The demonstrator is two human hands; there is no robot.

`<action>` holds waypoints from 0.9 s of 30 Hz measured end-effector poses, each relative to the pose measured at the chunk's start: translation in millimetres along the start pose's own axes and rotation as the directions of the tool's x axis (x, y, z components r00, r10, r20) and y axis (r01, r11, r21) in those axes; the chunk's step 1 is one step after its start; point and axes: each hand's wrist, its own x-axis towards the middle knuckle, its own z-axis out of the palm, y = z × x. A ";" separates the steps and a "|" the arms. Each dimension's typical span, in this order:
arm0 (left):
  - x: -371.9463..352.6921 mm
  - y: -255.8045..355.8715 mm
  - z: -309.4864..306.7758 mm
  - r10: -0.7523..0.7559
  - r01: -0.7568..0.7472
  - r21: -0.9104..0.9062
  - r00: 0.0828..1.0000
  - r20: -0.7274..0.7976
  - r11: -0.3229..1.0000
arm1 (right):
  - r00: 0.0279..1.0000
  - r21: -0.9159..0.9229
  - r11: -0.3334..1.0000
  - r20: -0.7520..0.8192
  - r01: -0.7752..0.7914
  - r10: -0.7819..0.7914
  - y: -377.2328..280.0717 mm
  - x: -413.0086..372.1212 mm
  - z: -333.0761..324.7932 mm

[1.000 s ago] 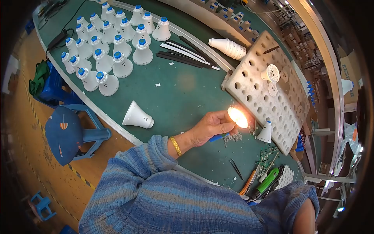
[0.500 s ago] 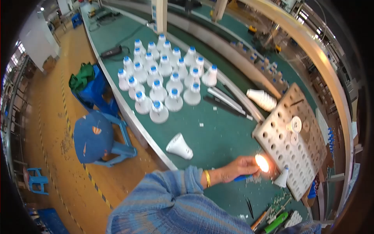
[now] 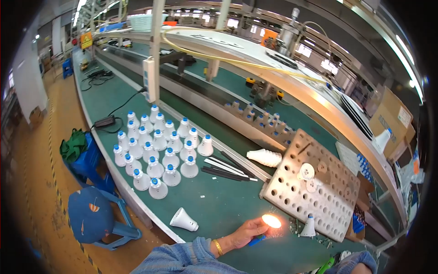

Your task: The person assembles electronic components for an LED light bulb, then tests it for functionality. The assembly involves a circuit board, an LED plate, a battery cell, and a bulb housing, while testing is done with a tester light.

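Note:
My left hand [image 3: 248,232], with a bracelet at the wrist, is closed on a brightly lit round light [image 3: 272,221] above the green bench. Its glare hides the details. A blue object [image 3: 257,240] shows just below the fingers. At the lower right edge is my right sleeve [image 3: 358,259], with little of the right hand visible and its fingers hidden. Near the left hand, a white bulb housing [image 3: 184,219] lies on its side. A white cone-shaped bulb with a blue cap [image 3: 309,227] stands to the right.
Several blue-capped bulbs [image 3: 158,188] stand grouped on the left. Behind the hand lies a holed board [image 3: 292,187] with round white discs [image 3: 306,171]. Stacked white cups [image 3: 264,157] and dark strips [image 3: 223,173] are nearby. A blue stool [image 3: 91,214] stands beside the bench.
The view has tilted up and shifted, showing more of the far shelf. My left hand still holds the lit light. The right sleeve now shows more at the lower right.

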 end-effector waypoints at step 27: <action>-6.2 8.6 -4.1 0.281 -0.337 0.806 0.934 0.221 0.487 | 0.385 0.452 0.761 -0.671 -0.465 0.634 42.7 -98.8 61.1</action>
